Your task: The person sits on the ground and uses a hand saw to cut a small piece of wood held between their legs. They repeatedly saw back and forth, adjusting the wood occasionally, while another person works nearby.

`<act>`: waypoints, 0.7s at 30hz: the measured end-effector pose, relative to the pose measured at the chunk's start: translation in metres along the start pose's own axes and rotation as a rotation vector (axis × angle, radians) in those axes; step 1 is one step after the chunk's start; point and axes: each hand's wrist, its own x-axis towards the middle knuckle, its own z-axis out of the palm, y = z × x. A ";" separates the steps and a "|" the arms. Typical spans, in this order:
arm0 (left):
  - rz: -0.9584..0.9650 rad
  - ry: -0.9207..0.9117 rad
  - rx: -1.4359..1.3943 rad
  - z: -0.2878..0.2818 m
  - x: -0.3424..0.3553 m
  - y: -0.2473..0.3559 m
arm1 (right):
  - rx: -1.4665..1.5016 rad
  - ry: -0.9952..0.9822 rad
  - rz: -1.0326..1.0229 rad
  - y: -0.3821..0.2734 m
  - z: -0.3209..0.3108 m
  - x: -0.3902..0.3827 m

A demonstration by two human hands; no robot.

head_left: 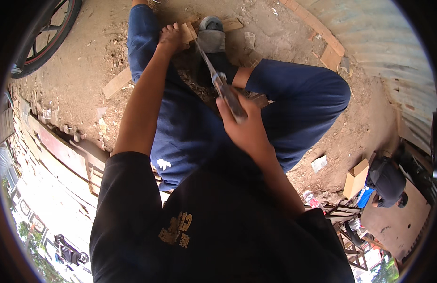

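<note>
My right hand is wrapped round the dark handle of a handsaw. The narrow blade points away from me and slants up to the left, with its tip end at a wooden board. On that board's left side my left hand is closed, gripping it; its fingertips are partly hidden. My foot in a grey shoe is close to the right of the blade and seems to press on the wood. A further wood piece shows beyond the shoe. Whether the teeth are in the wood I cannot tell.
A loose plank lies on the dirt floor left of my leg. At the far left is a wheel. Corrugated metal sheeting stands at the right. Another person bends by a cardboard box at the lower right.
</note>
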 end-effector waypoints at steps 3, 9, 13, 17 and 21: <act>0.006 0.008 -0.008 0.003 0.001 -0.003 | 0.038 -0.033 0.047 0.003 0.003 0.020; 0.001 0.013 0.028 0.002 -0.001 0.000 | 0.071 0.091 -0.094 0.005 -0.001 -0.049; -0.031 0.030 -0.021 0.007 0.006 0.002 | -0.097 0.090 -0.129 0.026 0.021 0.013; -0.011 0.014 0.037 0.001 0.007 -0.004 | 0.007 0.133 -0.150 0.011 -0.005 -0.061; -0.034 0.009 0.047 0.005 0.007 -0.009 | 0.074 0.087 -0.085 0.017 0.005 -0.029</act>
